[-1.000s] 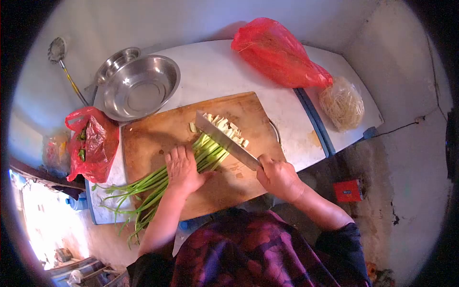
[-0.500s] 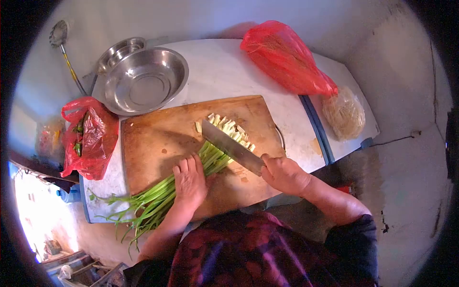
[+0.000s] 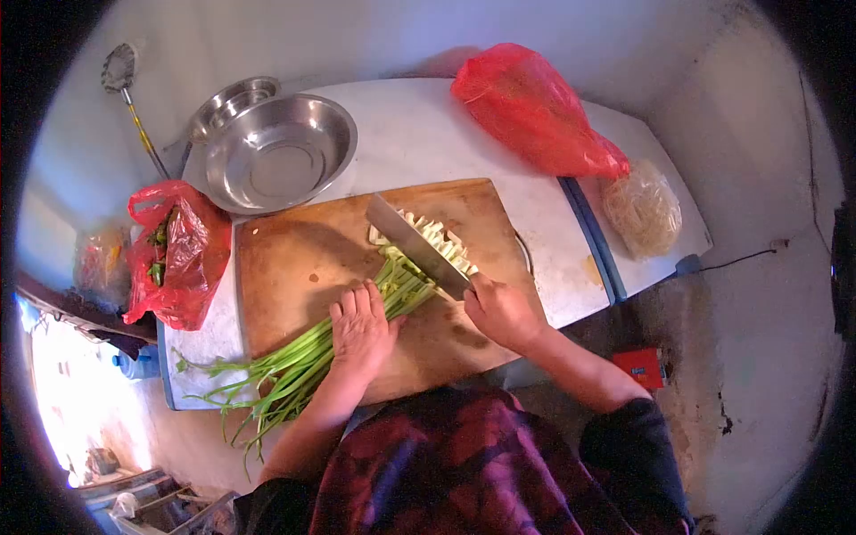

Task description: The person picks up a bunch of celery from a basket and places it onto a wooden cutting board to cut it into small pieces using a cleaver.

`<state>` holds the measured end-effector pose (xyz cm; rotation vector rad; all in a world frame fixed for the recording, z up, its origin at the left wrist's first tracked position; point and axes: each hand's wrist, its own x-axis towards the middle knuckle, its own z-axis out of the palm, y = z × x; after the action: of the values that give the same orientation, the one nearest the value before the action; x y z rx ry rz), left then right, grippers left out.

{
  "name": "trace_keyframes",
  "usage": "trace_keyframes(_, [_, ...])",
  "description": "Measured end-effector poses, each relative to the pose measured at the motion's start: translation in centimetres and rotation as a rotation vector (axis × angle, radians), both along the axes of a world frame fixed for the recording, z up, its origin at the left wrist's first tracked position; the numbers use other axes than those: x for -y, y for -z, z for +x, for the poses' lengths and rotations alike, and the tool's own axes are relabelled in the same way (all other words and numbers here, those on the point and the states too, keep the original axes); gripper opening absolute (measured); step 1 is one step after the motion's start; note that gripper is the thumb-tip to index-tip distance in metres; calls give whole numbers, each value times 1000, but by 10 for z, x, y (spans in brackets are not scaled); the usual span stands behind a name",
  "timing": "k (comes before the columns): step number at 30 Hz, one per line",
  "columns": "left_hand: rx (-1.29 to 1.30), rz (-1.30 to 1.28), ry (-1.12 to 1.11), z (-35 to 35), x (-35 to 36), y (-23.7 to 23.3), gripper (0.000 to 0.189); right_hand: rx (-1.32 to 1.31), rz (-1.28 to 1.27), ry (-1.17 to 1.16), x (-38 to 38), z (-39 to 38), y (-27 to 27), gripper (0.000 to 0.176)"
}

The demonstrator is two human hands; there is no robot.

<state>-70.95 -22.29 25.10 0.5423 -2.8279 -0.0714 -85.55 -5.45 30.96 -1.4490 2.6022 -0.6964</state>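
Observation:
My right hand [image 3: 505, 314] is wrapped round the handle of a wide-bladed cleaver [image 3: 417, 248]. The blade slants across the board at the cut end of a bunch of long green celery stalks [image 3: 290, 367]. My left hand [image 3: 364, 332] presses on the bunch, fingers curled over it, a short way from the blade. Beyond the blade lie short, pale cut pieces [image 3: 453, 242], partly hidden by it. Everything rests on a wooden cutting board [image 3: 285, 263]; the thin leafy ends hang past its lower left edge and over the table edge.
Two steel bowls, the larger one [image 3: 281, 165] in front, stand at the back left. A red bag [image 3: 192, 267] with green vegetables sits left of the board. Another red bag [image 3: 526, 107] and a clear bag of noodle-like strands [image 3: 642, 209] lie right. A ladle [image 3: 134, 107] leans on the wall.
The cleaver and my right hand have shifted a little left and up, and the blade now stands at the stalks' cut end. My left hand keeps its hold on the bunch.

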Motion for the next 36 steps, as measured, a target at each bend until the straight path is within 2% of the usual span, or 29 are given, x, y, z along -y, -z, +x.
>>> trace_keyframes(3, [117,132,-59,-5,3,2,67,-42,79,14,-14,16,-31,16])
trace_keyframes(5, [27,98,-57,-6,4,4,64,-18,122,-21,-23,23,-45,16])
trace_keyframes(9, [-42,17,-50,-7,6,14,62,1,212,-36,-27,32,-45,15])
trace_keyframes(15, [20,2,-40,-9,9,21,60,-2,354,-53,-18,33,-42,16])
trace_keyframes(18, [-45,43,-39,-10,7,15,58,12,390,-75,-10,29,-48,17])
trace_keyframes(20, [58,106,-57,-12,6,9,64,8,397,-126,-3,23,-49,18])
trace_keyframes(21, [113,136,-66,-12,6,8,67,-20,418,-127,5,20,-47,19])
trace_keyframes(23, [56,120,-31,-8,7,15,65,-65,457,-121,24,23,-34,20])
trace_keyframes(27, [-20,133,-15,-5,6,7,62,-138,383,-150,34,24,4,21])
trace_keyframes(30, [82,73,-44,-8,4,4,70,-116,248,-103,22,20,12,20])
trace_keyframes(32, [159,151,-54,-5,3,-11,84,6,0,-27,13,20,3,20])
trace_keyframes(33, [200,192,-64,-2,4,-20,91,17,16,-28,11,24,-10,20])
trace_keyframes(36, [45,57,-16,17,9,-28,111,23,41,-37,1,39,-35,18])
